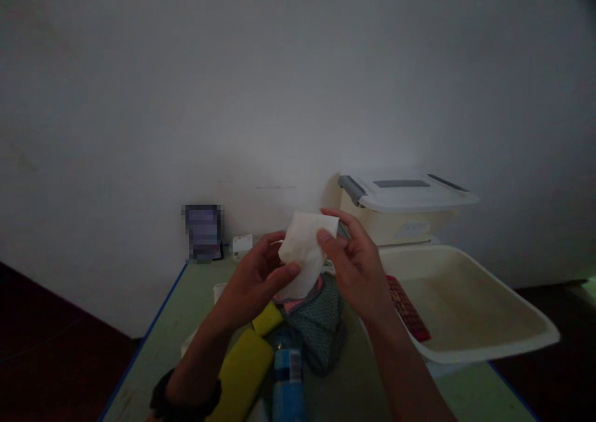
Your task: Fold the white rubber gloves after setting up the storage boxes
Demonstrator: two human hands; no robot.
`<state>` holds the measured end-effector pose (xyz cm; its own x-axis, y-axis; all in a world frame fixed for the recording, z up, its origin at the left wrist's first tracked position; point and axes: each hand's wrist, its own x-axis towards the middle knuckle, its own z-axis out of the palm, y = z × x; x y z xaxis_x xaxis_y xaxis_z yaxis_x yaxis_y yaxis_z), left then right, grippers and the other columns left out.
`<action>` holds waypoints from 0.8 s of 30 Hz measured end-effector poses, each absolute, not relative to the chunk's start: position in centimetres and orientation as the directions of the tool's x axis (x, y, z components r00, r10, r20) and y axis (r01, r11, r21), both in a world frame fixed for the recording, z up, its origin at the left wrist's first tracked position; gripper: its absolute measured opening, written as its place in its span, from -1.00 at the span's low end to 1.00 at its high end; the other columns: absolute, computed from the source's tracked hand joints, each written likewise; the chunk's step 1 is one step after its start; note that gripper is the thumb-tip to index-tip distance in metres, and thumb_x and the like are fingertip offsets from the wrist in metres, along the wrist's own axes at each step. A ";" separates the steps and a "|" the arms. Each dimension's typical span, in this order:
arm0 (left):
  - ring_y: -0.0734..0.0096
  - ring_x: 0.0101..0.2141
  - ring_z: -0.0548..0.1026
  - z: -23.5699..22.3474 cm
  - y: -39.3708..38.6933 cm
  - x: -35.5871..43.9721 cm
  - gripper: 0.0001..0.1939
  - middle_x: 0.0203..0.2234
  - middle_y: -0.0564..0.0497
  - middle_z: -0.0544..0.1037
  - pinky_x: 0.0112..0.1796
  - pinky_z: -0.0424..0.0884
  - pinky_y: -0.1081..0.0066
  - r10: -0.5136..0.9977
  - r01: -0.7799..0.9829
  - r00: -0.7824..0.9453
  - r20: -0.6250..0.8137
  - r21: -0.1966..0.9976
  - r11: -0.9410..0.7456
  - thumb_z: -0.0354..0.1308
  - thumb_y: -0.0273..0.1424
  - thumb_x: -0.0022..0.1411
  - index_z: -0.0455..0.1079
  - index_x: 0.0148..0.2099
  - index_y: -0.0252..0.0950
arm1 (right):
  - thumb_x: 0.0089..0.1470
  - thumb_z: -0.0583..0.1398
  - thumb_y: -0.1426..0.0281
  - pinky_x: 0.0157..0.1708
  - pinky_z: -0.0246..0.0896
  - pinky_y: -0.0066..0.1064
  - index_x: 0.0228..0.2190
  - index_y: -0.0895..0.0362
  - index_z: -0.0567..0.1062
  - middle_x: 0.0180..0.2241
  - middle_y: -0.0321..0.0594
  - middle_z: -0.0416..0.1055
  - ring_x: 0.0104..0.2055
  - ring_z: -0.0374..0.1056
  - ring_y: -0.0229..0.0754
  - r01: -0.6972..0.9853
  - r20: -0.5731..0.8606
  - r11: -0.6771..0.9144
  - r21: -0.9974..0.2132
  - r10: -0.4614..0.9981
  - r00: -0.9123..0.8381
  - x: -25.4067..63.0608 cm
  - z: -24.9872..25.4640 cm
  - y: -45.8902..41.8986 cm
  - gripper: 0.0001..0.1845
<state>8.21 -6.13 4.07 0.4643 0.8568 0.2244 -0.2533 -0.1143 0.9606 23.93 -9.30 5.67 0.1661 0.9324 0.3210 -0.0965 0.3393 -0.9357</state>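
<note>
A white tissue [305, 248], partly folded, is held up between my two hands over the table. My left hand [261, 273] pinches its lower left side, thumb in front and fingers behind. At the upper right edge, my right hand [351, 260] grips it the same way. Below the tissue lies a grey-green cloth [321, 323] with a pink edge. Beside that cloth is a blue bottle [288, 372] with a label, its lower end cut off by the frame. Yellow sponge-like blocks [244, 372] lie under my left forearm.
A white basin [488, 350] stands at the right, with a red, keyboard-like object [407, 307] inside along its left wall. Behind it is a lidded storage box [405, 223] against the wall. A blurred-out dark device [203, 233] and a small white box [242, 246] stand at the back left.
</note>
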 end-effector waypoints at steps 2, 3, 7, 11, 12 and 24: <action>0.33 -0.20 0.52 4.0 -6.1 8.0 -0.66 -0.19 -0.06 0.58 -0.20 0.43 0.42 0.866 -0.230 0.404 0.294 0.949 -0.215 0.30 -0.35 0.10 0.36 -0.07 -0.27 | 0.10 0.22 0.20 -0.49 0.33 -0.46 -0.09 0.03 0.38 -0.45 -0.31 0.57 -0.48 0.45 -0.23 -0.089 0.321 0.338 -0.937 0.933 0.163 24.0 5.7 -9.2 -0.66; 0.33 -0.19 0.51 3.9 -6.1 7.9 -0.71 -0.20 -0.05 0.58 -0.18 0.42 0.42 0.869 -0.183 0.382 0.314 0.947 -0.262 0.29 -0.35 0.11 0.39 -0.11 -0.28 | 0.10 0.22 0.19 -0.49 0.34 -0.46 -0.12 0.05 0.40 -0.45 -0.30 0.57 -0.47 0.46 -0.23 -0.077 0.319 0.335 -0.939 0.933 0.166 24.0 5.7 -9.2 -0.67; 0.35 -0.30 0.51 3.8 -6.1 7.5 -0.81 -0.31 -0.01 0.61 -0.26 0.41 0.44 0.885 0.027 0.365 0.289 0.947 -0.320 0.22 -0.29 0.18 0.49 -0.20 -0.29 | 0.10 0.21 0.17 -0.45 0.36 -0.44 -0.16 0.08 0.43 -0.42 -0.27 0.57 -0.45 0.46 -0.22 -0.061 0.305 0.318 -0.946 0.939 0.161 24.0 5.8 -9.3 -0.69; 0.37 -0.32 0.51 4.1 -6.2 7.5 -0.83 -0.34 0.01 0.61 -0.30 0.39 0.46 0.876 0.092 0.382 0.293 0.932 -0.351 0.19 -0.31 0.20 0.55 -0.23 -0.27 | 0.12 0.20 0.19 -0.52 0.31 -0.51 -0.18 0.07 0.41 -0.46 -0.32 0.56 -0.52 0.41 -0.29 -0.097 0.289 0.303 -0.948 0.947 0.137 23.8 5.9 -9.5 -0.72; 0.37 -0.32 0.51 4.2 -6.2 7.6 -0.84 -0.35 0.01 0.61 -0.29 0.39 0.46 0.873 0.094 0.380 0.306 0.926 -0.366 0.20 -0.32 0.19 0.55 -0.27 -0.28 | 0.13 0.19 0.20 -0.52 0.30 -0.52 -0.19 0.08 0.41 -0.46 -0.32 0.56 -0.51 0.41 -0.29 -0.109 0.289 0.303 -0.947 0.949 0.127 23.8 5.9 -9.5 -0.74; 0.41 -0.26 0.54 3.8 -6.1 7.9 -0.87 -0.30 0.01 0.61 -0.19 0.43 0.48 0.866 -0.025 0.364 0.343 0.933 -0.359 0.25 -0.38 0.16 0.45 -0.22 -0.30 | 0.08 0.24 0.27 -0.22 0.21 -0.39 -0.41 0.10 0.55 -0.32 -0.24 0.39 -0.22 0.30 -0.20 0.232 0.507 0.463 -0.855 0.841 0.188 24.6 5.8 -9.0 -0.83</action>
<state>7.93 -6.15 3.83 0.3640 0.8660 0.3429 -0.0251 -0.3589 0.9330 24.61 -9.04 5.83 0.1880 0.8415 0.5065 0.2321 0.4630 -0.8554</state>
